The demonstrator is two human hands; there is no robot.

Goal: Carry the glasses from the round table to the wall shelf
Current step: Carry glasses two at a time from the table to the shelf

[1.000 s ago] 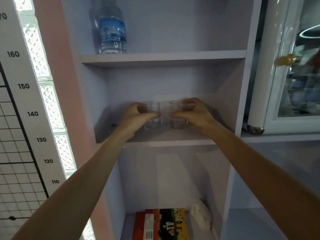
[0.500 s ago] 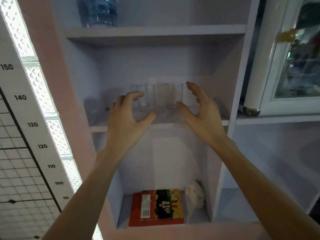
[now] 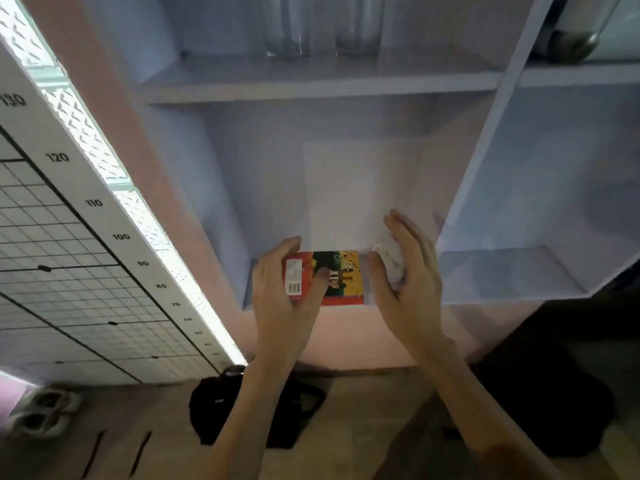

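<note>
Two clear glasses stand side by side on the wall shelf [image 3: 311,81] at the top of the view, the left glass [image 3: 287,32] and the right glass [image 3: 358,29], both cut off by the frame's upper edge. My left hand [image 3: 282,299] and my right hand [image 3: 407,282] hang well below that shelf, in front of the lower compartment. Both hands are empty with fingers relaxed and spread, palms facing each other.
A red and yellow book [image 3: 332,277] and a crumpled white object [image 3: 389,259] lie in the lower compartment. A height chart [image 3: 86,216] covers the wall at left. A black bag [image 3: 221,407] and white shoes [image 3: 38,410] sit on the floor below.
Both hands let go of the glasses, which stay on the shelf, and dropped back down towards me. The view tilted downward, so the shelf now sits at the top edge.
</note>
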